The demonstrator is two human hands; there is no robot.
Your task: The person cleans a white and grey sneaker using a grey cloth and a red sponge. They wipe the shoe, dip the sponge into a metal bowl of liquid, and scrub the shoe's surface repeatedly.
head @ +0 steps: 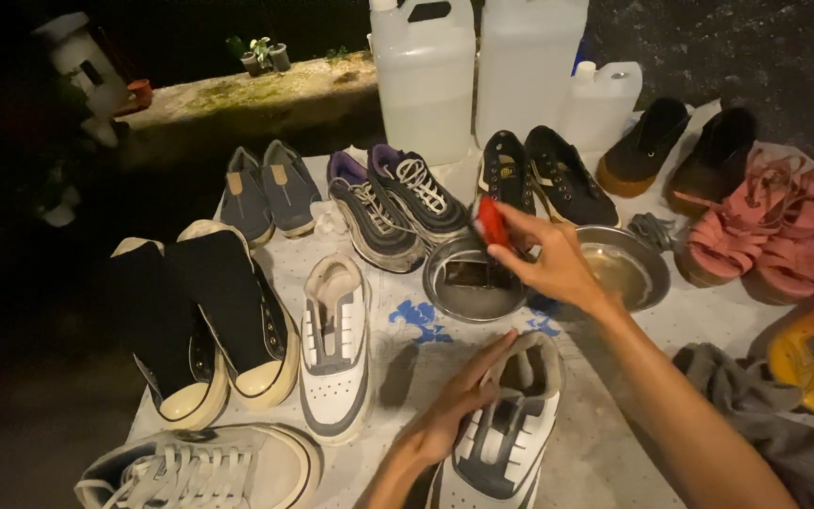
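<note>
Looking down at a white cloth (pixel 407 372) spread on the dark ground. Seeing three big white jugs (pixel 423 80) standing at the far edge. Counting many shoes lying in pairs all around: tall black ones (pixel 209 320) on the left, pink sandals (pixel 765 236) on the right.

Steadying a white and grey sneaker (pixel 511 448) at the near edge, in the middle, with its mate (pixel 336 344) lying just to the left. Resting the left hand (pixel 454 415) on that sneaker, fingers stretched out along its top and side, not squeezing.

Keeping two round metal bowls (pixel 468 302) side by side just beyond the sneaker.

Holding the right hand (pixel 550 266) up over the bowls, fingers closed tight on a small red brush (pixel 492 221).

Maybe risking a few bad things here: knocking a bowl with the right arm and tipping it onto the cloth, since the arm is reaching right past the rims. Also maybe letting the sneaker slide or roll, with only flat fingers lying on it. Dripping on nearby dry shoes, if the brush is wet; too dim for telling.
</note>
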